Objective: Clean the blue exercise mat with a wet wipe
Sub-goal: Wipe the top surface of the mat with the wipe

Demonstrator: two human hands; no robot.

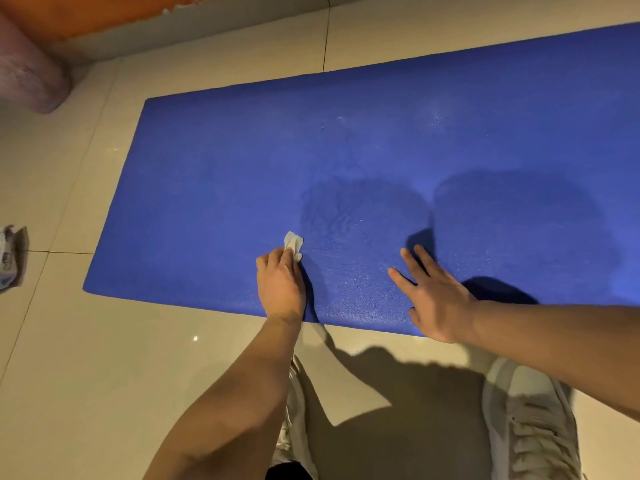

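Mat [242, 168] lies flat on the floor [104, 375], its long axis running from frame left to upper right. The left hand [281, 282] curls its fingers round the wipe [293, 244] near the mat's lower edge. The right hand [436, 299] rests flat, fingers spread. Damp-looking patches lie to the wipe's right, so the stretch leftward probably remains.

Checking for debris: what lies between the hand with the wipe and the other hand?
In the head view, only bare blue mat lies between the left hand holding the wipe and the right hand.
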